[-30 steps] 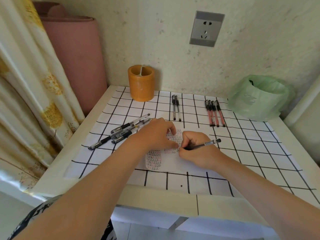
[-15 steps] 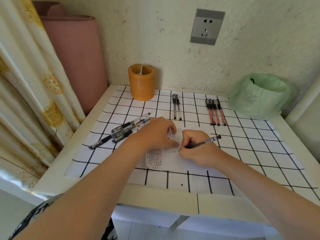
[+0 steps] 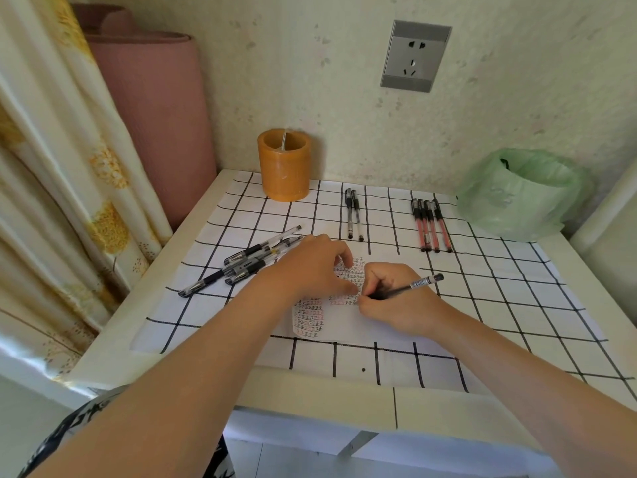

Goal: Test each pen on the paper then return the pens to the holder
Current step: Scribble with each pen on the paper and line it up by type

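Note:
My right hand [image 3: 396, 298] grips a black pen [image 3: 418, 283] with its tip down on the small paper [image 3: 310, 320], which carries rows of black and red marks. My left hand [image 3: 310, 267] lies on the paper with fingers spread, pressing it flat beside the pen tip. An orange cylindrical holder [image 3: 285, 165] stands at the back of the table with one thin item inside. Several black pens [image 3: 246, 262] lie in a heap left of my left hand. Two black pens [image 3: 354, 215] and several red pens [image 3: 431, 225] lie in rows further back.
A white cloth with a black grid [image 3: 499, 288] covers the table. A green plastic bag [image 3: 520, 193] sits at the back right corner. A pink roll [image 3: 155, 98] and a curtain [image 3: 51, 150] stand to the left. A wall socket [image 3: 415, 56] is above.
The pen's rear end in my right hand has tipped slightly upward. My left hand stays pressed on the paper in the same place.

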